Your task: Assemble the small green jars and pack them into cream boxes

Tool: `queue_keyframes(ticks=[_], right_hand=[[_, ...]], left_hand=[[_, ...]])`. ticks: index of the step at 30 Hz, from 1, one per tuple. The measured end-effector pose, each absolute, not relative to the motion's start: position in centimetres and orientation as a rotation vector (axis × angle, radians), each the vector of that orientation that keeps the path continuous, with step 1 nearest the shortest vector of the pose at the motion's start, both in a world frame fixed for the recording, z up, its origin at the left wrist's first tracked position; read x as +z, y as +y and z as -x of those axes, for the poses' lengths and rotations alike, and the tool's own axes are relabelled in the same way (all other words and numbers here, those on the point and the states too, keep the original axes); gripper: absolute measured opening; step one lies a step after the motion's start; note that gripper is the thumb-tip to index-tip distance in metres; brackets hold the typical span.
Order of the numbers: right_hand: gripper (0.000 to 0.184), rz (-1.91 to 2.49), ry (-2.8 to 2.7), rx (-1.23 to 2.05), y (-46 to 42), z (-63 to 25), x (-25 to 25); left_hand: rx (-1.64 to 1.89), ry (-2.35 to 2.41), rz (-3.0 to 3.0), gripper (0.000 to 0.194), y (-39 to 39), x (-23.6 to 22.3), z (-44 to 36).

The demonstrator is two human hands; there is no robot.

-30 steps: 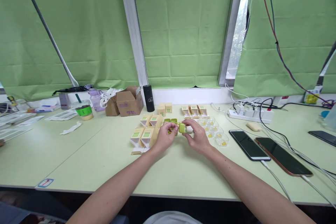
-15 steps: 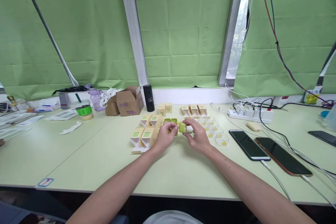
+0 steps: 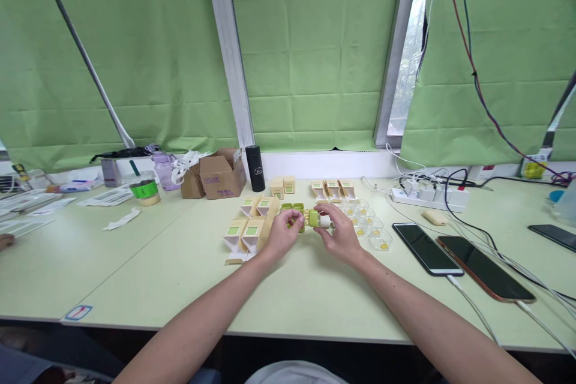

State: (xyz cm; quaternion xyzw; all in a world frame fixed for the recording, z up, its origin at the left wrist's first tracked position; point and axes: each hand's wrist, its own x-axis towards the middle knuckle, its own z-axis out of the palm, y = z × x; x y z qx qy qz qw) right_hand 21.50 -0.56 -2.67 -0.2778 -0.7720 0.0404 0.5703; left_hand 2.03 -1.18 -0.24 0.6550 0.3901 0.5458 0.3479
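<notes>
Over the middle of the table, my right hand point(image 3: 336, 231) grips a small green-and-white object point(image 3: 314, 218), thumb below and fingers above. Its kind is too small to make out. My left hand point(image 3: 287, 230) is closed in a pinch at the object's left end, where a thin yellowish part shows; the fingertips hide most of it. Just behind the left fingers lie green pieces point(image 3: 293, 208), partly covered. Open cream cartons with green squares point(image 3: 252, 231) stand left of my left hand. Clear plastic cups with yellow bits point(image 3: 380, 239) sit right of my right hand.
Further cream boxes point(image 3: 288, 185) and open cartons point(image 3: 332, 189) stand at the back, near a black bottle point(image 3: 255, 168) and a cardboard box point(image 3: 222, 174). Phones point(image 3: 427, 248), cables and a power strip point(image 3: 429, 197) occupy the right. Another person's hand point(image 3: 6, 241) shows at the left edge.
My hands and the green-and-white object have barely moved. At the left edge, the other person's hand has come further into view.
</notes>
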Motion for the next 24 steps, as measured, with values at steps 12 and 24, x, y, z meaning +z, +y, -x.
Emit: queue_keyframes(ticks=[12, 24], right_hand=[[0.049, 0.669, -1.809, 0.08, -0.57, -21.57, -2.68], [0.055, 0.686, -1.803, 0.086, -0.72, -21.75, -2.43]], left_hand=[[1.387, 1.012, -1.648, 0.031, -1.15, -0.29, -1.93], [1.496, 1.094, -1.636, 0.021, -0.76, -0.39, -1.2]])
